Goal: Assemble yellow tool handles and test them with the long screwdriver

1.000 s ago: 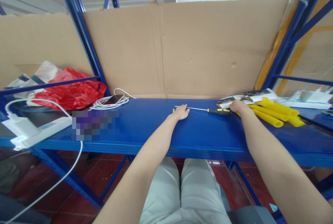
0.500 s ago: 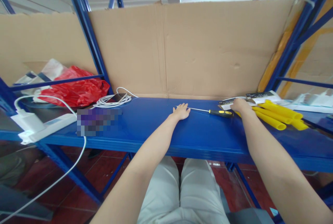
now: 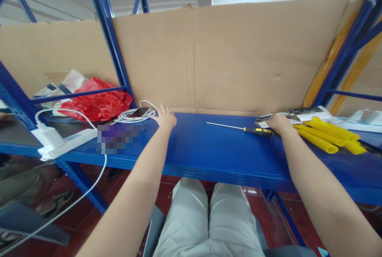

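So the left hand (image 3: 165, 117) is left of centre with its fingers spread wide, right by the coiled white cable (image 3: 129, 120); can't tell if they're touching. The right hand (image 3: 277, 121) is right of centre by some black-and-white packets (image 3: 312, 112), fingers hidden, so no clue whether it's gripping anything. Screwdriver's (image 3: 245, 129) lying on the blue bench (image 3: 209, 151) between the hands, tip pointing left, black-and-yellow handle just beside the right hand. Yellow tubes (image 3: 328, 133) are piled at the right of the frame, and a red plastic bag (image 3: 98, 102) sits over on the left.
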Demonstrator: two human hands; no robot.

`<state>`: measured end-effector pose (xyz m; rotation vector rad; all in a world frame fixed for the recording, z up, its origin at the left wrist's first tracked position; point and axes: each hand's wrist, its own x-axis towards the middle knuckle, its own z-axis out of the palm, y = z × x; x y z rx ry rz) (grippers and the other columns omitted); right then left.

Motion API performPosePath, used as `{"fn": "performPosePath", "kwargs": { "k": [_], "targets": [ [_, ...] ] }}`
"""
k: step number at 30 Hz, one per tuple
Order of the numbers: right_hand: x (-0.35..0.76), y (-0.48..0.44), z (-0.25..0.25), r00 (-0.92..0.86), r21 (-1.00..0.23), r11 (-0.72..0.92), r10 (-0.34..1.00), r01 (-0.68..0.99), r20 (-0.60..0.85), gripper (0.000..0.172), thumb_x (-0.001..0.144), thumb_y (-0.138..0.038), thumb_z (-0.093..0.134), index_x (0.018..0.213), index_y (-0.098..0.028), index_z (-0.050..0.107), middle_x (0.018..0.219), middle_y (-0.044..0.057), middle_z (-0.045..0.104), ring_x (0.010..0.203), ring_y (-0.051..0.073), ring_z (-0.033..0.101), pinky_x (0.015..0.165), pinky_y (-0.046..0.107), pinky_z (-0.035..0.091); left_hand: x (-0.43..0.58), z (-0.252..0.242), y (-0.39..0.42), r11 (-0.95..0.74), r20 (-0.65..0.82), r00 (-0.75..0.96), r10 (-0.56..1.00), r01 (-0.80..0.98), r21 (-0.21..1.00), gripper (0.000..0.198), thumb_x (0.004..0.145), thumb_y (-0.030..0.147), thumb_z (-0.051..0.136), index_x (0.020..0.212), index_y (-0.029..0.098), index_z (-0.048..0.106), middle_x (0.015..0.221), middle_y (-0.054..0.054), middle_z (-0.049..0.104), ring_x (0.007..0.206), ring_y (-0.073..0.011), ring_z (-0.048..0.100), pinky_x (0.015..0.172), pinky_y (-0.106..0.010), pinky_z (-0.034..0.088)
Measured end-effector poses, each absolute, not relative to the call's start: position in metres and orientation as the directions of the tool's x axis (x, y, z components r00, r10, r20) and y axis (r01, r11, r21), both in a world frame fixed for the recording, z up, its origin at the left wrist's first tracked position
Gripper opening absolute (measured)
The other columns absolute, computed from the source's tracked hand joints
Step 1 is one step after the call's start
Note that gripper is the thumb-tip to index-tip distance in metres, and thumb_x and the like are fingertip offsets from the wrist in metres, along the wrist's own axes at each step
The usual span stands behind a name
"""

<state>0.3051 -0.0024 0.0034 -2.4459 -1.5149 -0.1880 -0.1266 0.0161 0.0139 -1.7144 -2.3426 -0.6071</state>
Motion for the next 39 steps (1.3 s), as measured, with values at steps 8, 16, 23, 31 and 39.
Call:
{"fn": "performPosePath", "kwargs": {
  "k": [8, 16, 23, 31, 39],
  "targets": [
    [0.304, -0.004, 0.005, 0.429, -0.120, -0.412, 0.873, 0.903, 0.232, 0.037, 0.083, -0.021, 0.054, 0.113, -0.008, 0.072, 0.109, 0.024, 0.071, 0.108, 0.032, 0.067, 0.084, 0.036, 0.050, -0.178, -0.003, 0.012, 0.456, 0.268, -0.568, 0.778, 0.805, 0.380, 0.062, 0.097, 0.030, 0.034, 0.158, 0.019, 0.033, 0.166, -0.016, 0.013, 0.153, -0.0394, 0.011, 0.107, -0.077, 0.023],
    [0.304, -0.004, 0.006, 0.422, -0.124, -0.403, 0.873, 0.907, 0.244, 0.035, 0.083, -0.020, 0.056, 0.111, -0.007, 0.073, 0.109, 0.024, 0.071, 0.108, 0.033, 0.067, 0.086, 0.036, 0.051, -0.175, 0.003, 0.012, 0.341, 0.354, -0.493, 0.794, 0.845, 0.411, 0.063, 0.095, 0.030, 0.038, 0.157, 0.021, 0.035, 0.166, -0.015, 0.016, 0.152, -0.0400, 0.013, 0.109, -0.075, 0.024],
    [0.297, -0.011, 0.010, 0.424, -0.135, -0.403, 0.879, 0.905, 0.220, 0.035, 0.085, -0.018, 0.056, 0.114, -0.005, 0.072, 0.112, 0.025, 0.071, 0.113, 0.033, 0.066, 0.090, 0.037, 0.051, -0.110, 0.024, 0.028, 0.128, 0.394, -0.454, 0.799, 0.769, 0.627, 0.058, 0.094, 0.026, 0.042, 0.152, 0.022, 0.042, 0.161, -0.012, 0.035, 0.147, -0.0314, 0.034, 0.114, -0.058, 0.035],
    [0.291, -0.018, 0.013, 0.427, -0.128, -0.408, 0.879, 0.904, 0.211, 0.038, 0.087, -0.017, 0.052, 0.118, -0.004, 0.070, 0.118, 0.026, 0.069, 0.118, 0.034, 0.064, 0.093, 0.038, 0.050, -0.029, 0.014, 0.038, -0.070, 0.294, -0.363, 0.884, 0.519, 0.852, 0.051, 0.094, 0.015, 0.040, 0.144, 0.013, 0.050, 0.142, -0.013, 0.059, 0.133, -0.0184, 0.055, 0.109, -0.028, 0.043],
    [0.299, -0.012, 0.011, 0.432, -0.145, -0.409, 0.872, 0.901, 0.231, 0.035, 0.084, -0.020, 0.055, 0.111, -0.007, 0.073, 0.112, 0.025, 0.070, 0.111, 0.034, 0.066, 0.088, 0.037, 0.051, -0.024, -0.009, 0.021, -0.269, 0.466, -0.097, 0.880, 0.706, 0.655, 0.037, 0.092, 0.009, 0.046, 0.120, 0.014, 0.069, 0.119, -0.010, 0.073, 0.115, -0.0179, 0.066, 0.102, -0.025, 0.047]
  ]
}}
